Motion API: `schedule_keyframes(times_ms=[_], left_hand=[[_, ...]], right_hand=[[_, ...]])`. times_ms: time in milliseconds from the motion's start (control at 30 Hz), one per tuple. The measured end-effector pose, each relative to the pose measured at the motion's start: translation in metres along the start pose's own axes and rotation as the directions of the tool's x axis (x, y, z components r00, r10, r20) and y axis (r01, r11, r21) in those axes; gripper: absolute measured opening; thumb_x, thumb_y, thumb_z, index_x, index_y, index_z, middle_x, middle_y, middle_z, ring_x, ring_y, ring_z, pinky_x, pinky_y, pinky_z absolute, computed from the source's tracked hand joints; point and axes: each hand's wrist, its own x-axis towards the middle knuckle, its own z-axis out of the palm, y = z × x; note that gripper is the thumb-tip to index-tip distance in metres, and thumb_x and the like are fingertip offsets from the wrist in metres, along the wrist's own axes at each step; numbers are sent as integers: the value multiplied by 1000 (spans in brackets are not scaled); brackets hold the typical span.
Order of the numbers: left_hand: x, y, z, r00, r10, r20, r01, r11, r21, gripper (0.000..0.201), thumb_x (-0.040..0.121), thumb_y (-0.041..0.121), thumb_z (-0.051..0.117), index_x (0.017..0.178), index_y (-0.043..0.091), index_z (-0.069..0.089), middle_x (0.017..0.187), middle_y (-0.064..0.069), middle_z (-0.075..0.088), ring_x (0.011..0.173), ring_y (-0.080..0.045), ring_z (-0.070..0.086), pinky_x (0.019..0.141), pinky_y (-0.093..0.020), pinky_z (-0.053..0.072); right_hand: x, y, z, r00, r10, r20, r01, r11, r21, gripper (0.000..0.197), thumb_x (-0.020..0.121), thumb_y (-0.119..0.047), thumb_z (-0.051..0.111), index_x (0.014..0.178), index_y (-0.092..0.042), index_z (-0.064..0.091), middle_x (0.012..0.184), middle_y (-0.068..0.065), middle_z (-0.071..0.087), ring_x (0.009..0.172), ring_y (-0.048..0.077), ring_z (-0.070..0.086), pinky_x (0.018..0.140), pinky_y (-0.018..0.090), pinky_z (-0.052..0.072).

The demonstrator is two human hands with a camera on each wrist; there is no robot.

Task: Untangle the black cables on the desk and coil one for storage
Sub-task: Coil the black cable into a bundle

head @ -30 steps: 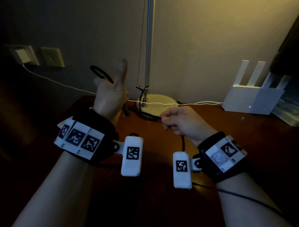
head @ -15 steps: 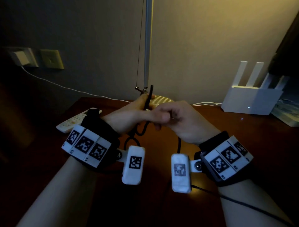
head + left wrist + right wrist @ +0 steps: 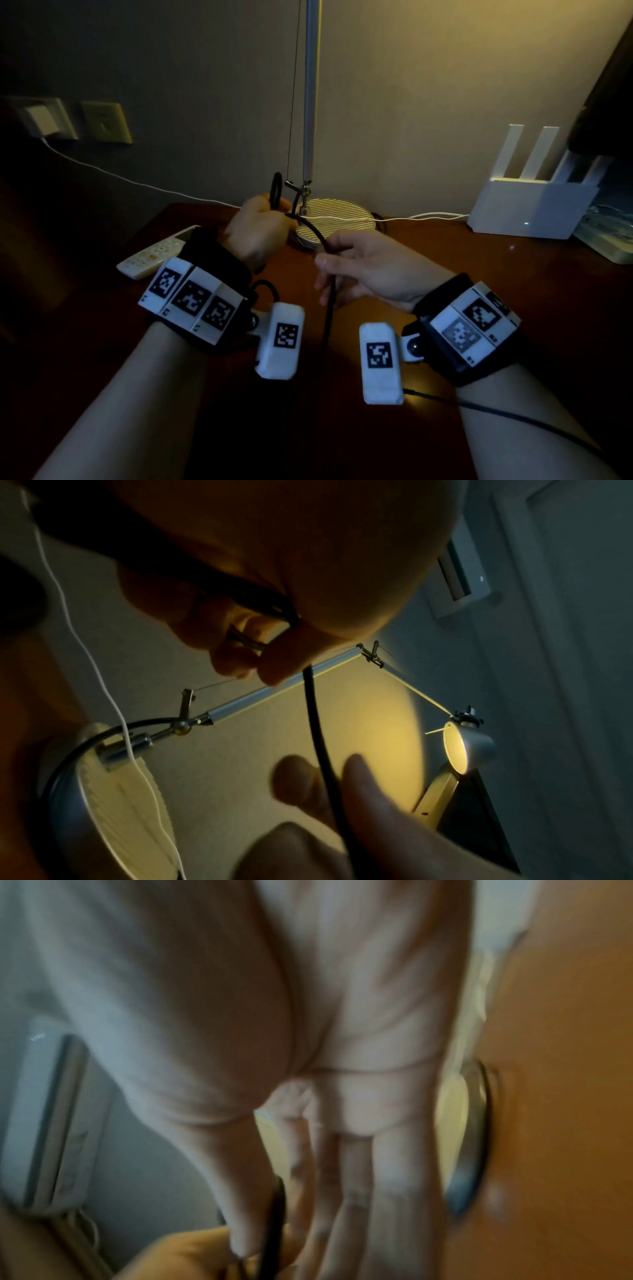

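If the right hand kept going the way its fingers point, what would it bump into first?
Probably the left hand. The right hand points left along the black cable towards it. The lamp base sits just behind that line, though depth is unclear.

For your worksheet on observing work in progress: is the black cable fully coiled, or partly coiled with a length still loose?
Partly coiled. The left hand grips a few loops; the black cable runs loose past the right hand.
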Motion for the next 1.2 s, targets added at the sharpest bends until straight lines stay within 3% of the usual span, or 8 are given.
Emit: schedule_keyframes(times_ms=[233, 433, 600, 800, 833, 867, 900, 1200], left_hand=[[-5, 3, -8, 997, 82, 8, -83, 992, 97, 12, 93, 15, 54, 93, 25, 60, 85, 4, 59, 79, -10, 53, 75, -27, 41], [-19, 7, 0, 970, 64, 233, -124, 960, 253, 36, 92, 46, 53, 77, 17, 68, 64, -4, 61, 60, -14, 55, 62, -29, 37], [-22, 9, 2, 942, 31, 334, -68, 992, 102, 45, 81, 63, 58, 79, 19, 67, 67, -1, 55, 61, -14, 48, 60, -30, 35], [-20, 11, -6, 950, -71, 306, 114, 985, -126, 37, 67, 25, 74, 101, 14, 62, 82, 4, 54, 75, -12, 42, 61, -26, 35], [-21, 13, -5, 950, -76, 303, 119, 985, -126, 34, 73, 16, 71, 105, 13, 60, 85, -18, 60, 79, -8, 37, 58, -25, 35], [-22, 15, -5, 952, -75, 295, 116, 986, -122, 32, 77, 8, 67, 108, 12, 59, 111, -19, 51, 109, -29, 30, 57, -25, 36], [-21, 16, -4, 954, -71, 290, 111, 986, -124, 29, 80, 2, 64, 107, 13, 59, 89, -18, 61, 78, -21, 60, 58, -25, 37], [-27, 8, 14, 941, 128, 312, -158, 985, 70, 22, 98, 26, 50, 87, 15, 66, 63, -1, 59, 62, -15, 56, 64, -30, 44]], right_hand=[[1, 0, -2, 995, -102, -4, 101, 981, 163, 21, 97, -2, 47, 115, 0, 57, 79, 11, 56, 71, 21, 59, 75, 48, 59], [8, 1, 0, 870, -356, -341, 383, 924, 13, 23, 100, -6, 45, 112, -11, 64, 73, -2, 50, 51, -1, 50, 45, 12, 43], [11, 2, -3, 778, -468, -420, 465, 878, -117, 24, 99, -7, 46, 112, -22, 60, 74, 1, 53, 53, -6, 51, 52, 7, 41], [11, 8, -11, 797, -499, -340, 405, 859, -312, 29, 100, -5, 46, 122, -16, 61, 72, 3, 55, 62, -3, 52, 69, 5, 43], [11, 9, -13, 807, -486, -334, 381, 862, -334, 30, 99, -5, 47, 123, -14, 63, 71, 2, 56, 67, 0, 53, 73, 6, 44], [11, 9, -14, 821, -473, -320, 359, 863, -354, 30, 99, -5, 47, 122, -13, 64, 71, 0, 56, 69, 1, 54, 74, 9, 45], [11, 10, -16, 831, -467, -303, 340, 857, -388, 29, 99, -6, 48, 122, -14, 65, 71, -3, 57, 71, 3, 55, 76, 13, 46], [8, 3, -14, 716, -572, -401, 397, 806, -440, 25, 97, -13, 55, 115, -25, 67, 75, -8, 65, 74, -2, 60, 74, 13, 46]])
